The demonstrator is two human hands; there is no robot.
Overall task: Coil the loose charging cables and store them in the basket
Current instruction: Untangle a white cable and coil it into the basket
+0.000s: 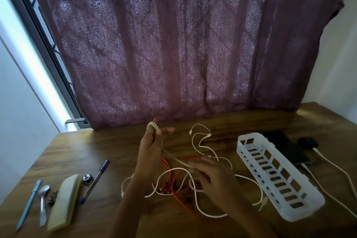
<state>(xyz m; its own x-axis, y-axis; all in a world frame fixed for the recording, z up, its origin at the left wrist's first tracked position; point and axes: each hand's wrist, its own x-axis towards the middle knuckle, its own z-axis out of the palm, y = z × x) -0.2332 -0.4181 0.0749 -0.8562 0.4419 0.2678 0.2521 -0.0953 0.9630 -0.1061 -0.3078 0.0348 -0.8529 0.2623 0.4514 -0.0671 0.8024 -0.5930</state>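
The left hand (149, 147) is raised above the brown wooden surface (108, 147), fingers (154, 128) pointing up and away, with a few turns of thin white charging cable (208, 215) looped around the fingertips. From there that cable runs taut, down and to the right, straight to the right hand (214, 177). The right hand hovers low over the tangle, fingers spread and loosely curled, the cable passing under or between them; motion blur hides whether they actually pinch it.

Beneath both hands lies the heap: more white cable in wide slack loops across the surface, and a red-orange cable (174, 189) snarled through the middle of it. A second stretch of white cable with small plugs (201, 137) curls farther back, near the purple patterned curtain (183, 44).

The long white slotted plastic basket (249, 142) sits to the right of the tangle, nothing visible inside it. Just behind it lies a dark phone (284, 146) with another white lead (332, 166) plugged in.

On the left: a cream-coloured oblong case (63, 201), a blue-capped pen (95, 179), a light blue pen (29, 203) and a metal spoon (43, 203), all well apart from the cables.
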